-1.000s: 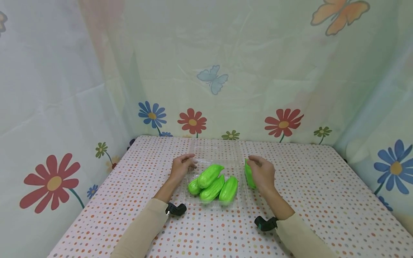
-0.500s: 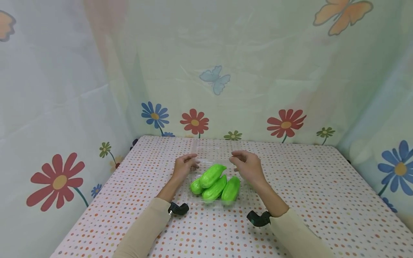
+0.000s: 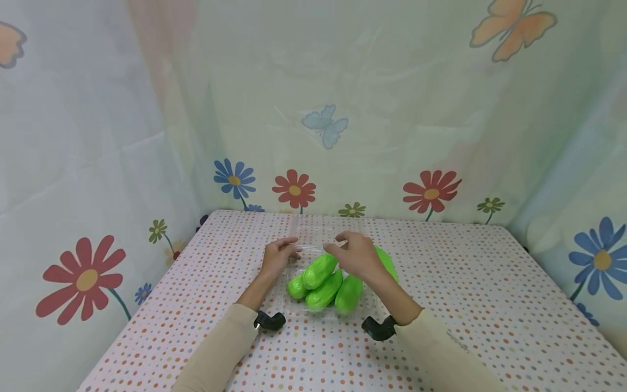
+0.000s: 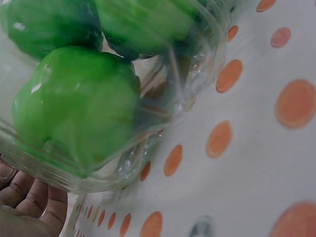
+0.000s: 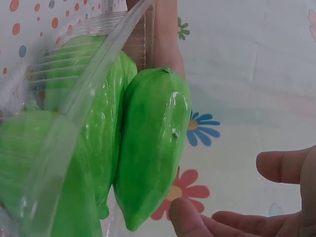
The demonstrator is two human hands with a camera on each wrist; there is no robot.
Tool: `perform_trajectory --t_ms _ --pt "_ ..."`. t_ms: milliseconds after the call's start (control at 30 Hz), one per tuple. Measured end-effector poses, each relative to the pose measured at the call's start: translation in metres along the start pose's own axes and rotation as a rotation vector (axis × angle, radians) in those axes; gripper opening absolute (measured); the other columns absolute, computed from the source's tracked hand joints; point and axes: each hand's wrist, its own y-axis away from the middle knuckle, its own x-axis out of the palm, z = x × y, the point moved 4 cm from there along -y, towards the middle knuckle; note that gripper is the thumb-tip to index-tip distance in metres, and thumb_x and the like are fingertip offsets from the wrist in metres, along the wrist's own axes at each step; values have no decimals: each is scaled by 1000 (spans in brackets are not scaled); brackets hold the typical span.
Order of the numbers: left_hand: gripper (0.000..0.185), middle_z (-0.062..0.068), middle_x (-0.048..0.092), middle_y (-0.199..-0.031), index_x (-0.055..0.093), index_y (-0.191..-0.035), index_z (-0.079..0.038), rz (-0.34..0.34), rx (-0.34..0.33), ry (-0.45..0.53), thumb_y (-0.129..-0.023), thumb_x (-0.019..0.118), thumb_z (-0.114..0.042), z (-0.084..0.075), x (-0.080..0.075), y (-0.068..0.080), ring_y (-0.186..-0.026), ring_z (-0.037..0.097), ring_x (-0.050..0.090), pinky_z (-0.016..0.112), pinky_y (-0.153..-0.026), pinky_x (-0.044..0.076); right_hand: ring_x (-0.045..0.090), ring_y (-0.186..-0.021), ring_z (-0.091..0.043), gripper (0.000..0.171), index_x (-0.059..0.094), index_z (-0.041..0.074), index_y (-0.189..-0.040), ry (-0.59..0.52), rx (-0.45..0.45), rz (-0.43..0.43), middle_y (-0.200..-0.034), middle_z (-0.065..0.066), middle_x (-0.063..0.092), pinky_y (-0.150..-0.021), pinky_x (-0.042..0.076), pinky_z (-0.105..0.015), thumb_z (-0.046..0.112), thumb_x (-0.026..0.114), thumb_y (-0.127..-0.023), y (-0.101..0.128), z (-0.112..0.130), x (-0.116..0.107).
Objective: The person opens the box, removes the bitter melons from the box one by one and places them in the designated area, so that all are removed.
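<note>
A clear plastic hinged box (image 3: 284,299) lies on the spotted cloth with its lid (image 3: 303,231) folded back. Several glossy green papaya-like fruits (image 3: 325,291) are piled in it, each tapering to a point. My left hand (image 3: 276,258) touches the box's left rear corner; in the left wrist view its fingers (image 4: 37,200) lie against the outside wall. Over the rear of the pile, near the hinge, is my right hand (image 3: 360,256). Its thumb (image 5: 279,166) and fingers stand apart, holding nothing in the right wrist view. One more green fruit (image 3: 387,263) shows right of the box, partly behind my right forearm.
The spotted tablecloth (image 3: 465,305) spreads around the box on both sides. A floral curtain (image 3: 372,152) hangs along the back and sides. Black wrist devices (image 3: 379,328) sit below both hands, close over the cloth.
My right hand has moved left from beside the green fruit on the right to over the pile and hinge, uncovering that fruit. My left hand stays at the box's corner.
</note>
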Motion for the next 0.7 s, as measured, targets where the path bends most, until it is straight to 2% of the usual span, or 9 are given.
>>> perform_trajectory --t_ms 67,133,233,300,400,500,600,667,700 --pt "34 27 71 -111 64 -132 3 6 -5 10 -101 55 -7 1 0 0 -82 20 72 45 -84 60 71 -86 -25 60 62 -2 -134 52 8 9 -105 -14 74 -73 58 -42 44 64 -96 0 1 3" --pt "35 29 70 -113 63 -133 4 13 -7 17 -101 55 -7 1 0 0 -84 24 72 48 -86 59 68 -106 -34 63 62 -2 -134 107 17 18 -116 -18 72 -81 57 -47 48 63 -96 -1 1 6" --pt "35 31 69 -113 61 -134 6 23 -13 23 -101 54 -6 2 0 -1 -90 34 72 53 -89 58 53 -129 -45 73 57 -5 -139 166 41 46 -135 -23 62 -95 52 -56 53 62 -95 -3 1 11" --pt "35 32 69 -112 60 -133 7 28 -15 17 -101 52 -4 2 0 -2 -95 41 70 55 -90 57 46 -135 -48 81 52 -6 -143 191 57 61 -143 -25 56 -100 49 -59 57 62 -93 -4 1 14" --pt "36 32 69 -111 59 -133 9 32 -17 3 -100 49 -1 1 -1 -3 -98 48 67 58 -91 55 57 -122 -46 89 51 -9 -142 215 79 76 -139 -30 56 -90 55 -53 62 64 -91 -5 1 19" --pt "35 31 70 -110 59 -133 10 27 -11 -3 -100 50 -1 0 0 -3 -98 49 68 57 -91 56 68 -87 -34 84 61 -11 -125 218 89 92 -114 -28 68 -66 56 -39 65 63 -90 -6 -1 25" --pt "35 29 71 -108 61 -133 8 14 -5 1 -101 52 -4 -1 0 -2 -94 43 70 52 -89 58 59 -56 -22 71 67 -4 -96 200 93 109 -77 -17 70 -50 46 -29 67 60 -92 -7 -3 31" --pt "35 28 71 -107 62 -132 7 7 -2 6 -100 54 -5 -1 0 0 -91 37 72 48 -87 60 55 -48 -19 66 64 4 -81 195 91 120 -61 -11 64 -48 43 -27 68 57 -92 -7 -4 34" --pt "35 27 72 -107 63 -132 6 4 1 5 -100 54 -5 -1 0 0 -89 34 72 46 -85 60 54 -47 -18 65 63 6 -77 199 89 119 -59 -9 63 -47 43 -27 68 56 -93 -7 -4 35"
